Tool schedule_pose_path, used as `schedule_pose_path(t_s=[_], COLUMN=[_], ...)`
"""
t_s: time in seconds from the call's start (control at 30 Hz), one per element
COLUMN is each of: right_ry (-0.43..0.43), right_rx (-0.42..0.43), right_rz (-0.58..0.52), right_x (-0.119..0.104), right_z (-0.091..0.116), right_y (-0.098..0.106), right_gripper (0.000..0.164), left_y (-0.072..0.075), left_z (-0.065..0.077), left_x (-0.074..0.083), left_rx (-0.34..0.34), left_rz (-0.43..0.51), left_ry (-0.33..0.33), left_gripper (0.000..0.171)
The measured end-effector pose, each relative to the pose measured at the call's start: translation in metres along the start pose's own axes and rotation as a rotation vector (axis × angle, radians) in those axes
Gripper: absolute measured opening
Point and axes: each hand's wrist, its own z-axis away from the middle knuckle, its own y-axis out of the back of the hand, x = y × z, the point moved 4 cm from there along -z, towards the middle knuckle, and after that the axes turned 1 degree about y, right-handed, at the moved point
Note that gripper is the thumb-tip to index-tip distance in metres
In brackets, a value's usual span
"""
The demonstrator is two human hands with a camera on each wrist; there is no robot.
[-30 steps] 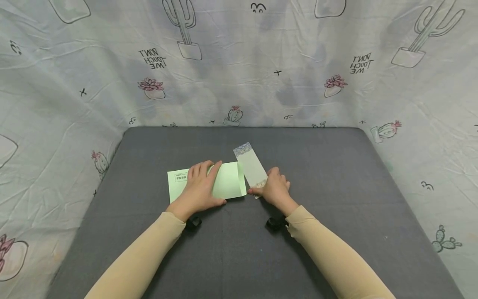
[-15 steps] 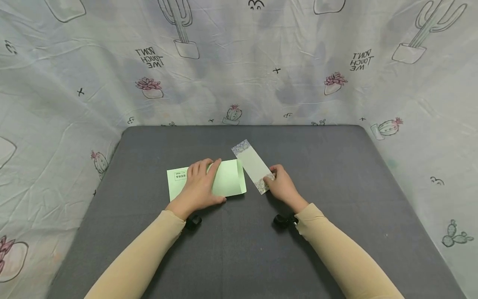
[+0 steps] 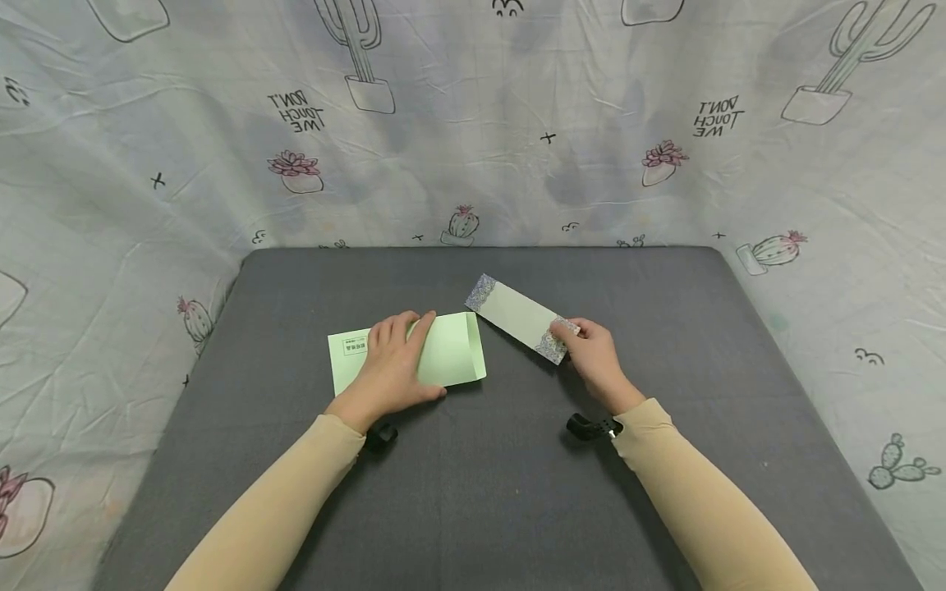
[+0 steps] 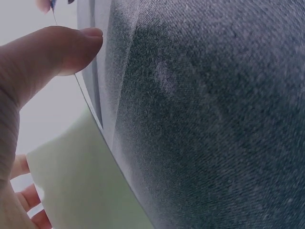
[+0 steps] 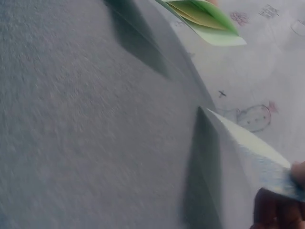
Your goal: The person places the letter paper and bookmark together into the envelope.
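My left hand spans a pale green envelope from above, thumb at its near edge and fingers at the far edge. A small printed box marks its left end; the middle is hidden under the hand. In the right wrist view the envelope gapes at its right end, a little above the table. My right hand pinches a long pale card by its near right end, thumb on top. Speckled bands cross both ends of the card, which slants up and left, its far corner close to the envelope's mouth.
A dark grey cloth covers the table. Behind it and along the sides hangs a pale curtain printed with cacti and lettering. Black straps sit at both wrists, below beige sleeves.
My right hand has moved right and turned the card from steep to flatter, drawing its near end away from the envelope. The left hand and envelope have barely moved.
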Motion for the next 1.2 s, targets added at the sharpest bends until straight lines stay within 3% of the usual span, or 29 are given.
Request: schedule_pose_path(t_s=[0.27, 0.43, 0.73, 0.97, 1.2], right_ry=[0.021, 0.031, 0.008, 0.001, -0.002], right_rx=[0.142, 0.175, 0.172, 0.125, 0.081], right_rz=[-0.245, -0.298, -0.367, -0.444, -0.431], right_x=[0.002, 0.000, -0.004, -0.005, -0.002], right_z=[-0.006, -0.007, -0.008, -0.008, -0.007], right_y=[0.025, 0.039, 0.050, 0.046, 0.041], right_gripper=[0.042, 0.037, 0.039, 0.034, 0.032], left_y=[-0.001, 0.000, -0.001, -0.002, -0.004], left_z=[0.000, 0.000, 0.001, 0.000, -0.001], left_x=[-0.001, 0.000, -0.003, -0.002, -0.001], left_rx=[-0.005, -0.012, -0.017, -0.019, -0.043], left_rz=[0.004, 0.013, 0.003, 0.008, 0.001], left_ry=[0.006, 0.001, 0.008, 0.005, 0.008], left_gripper=[0.117, 0.116, 0.116, 0.115, 0.116])
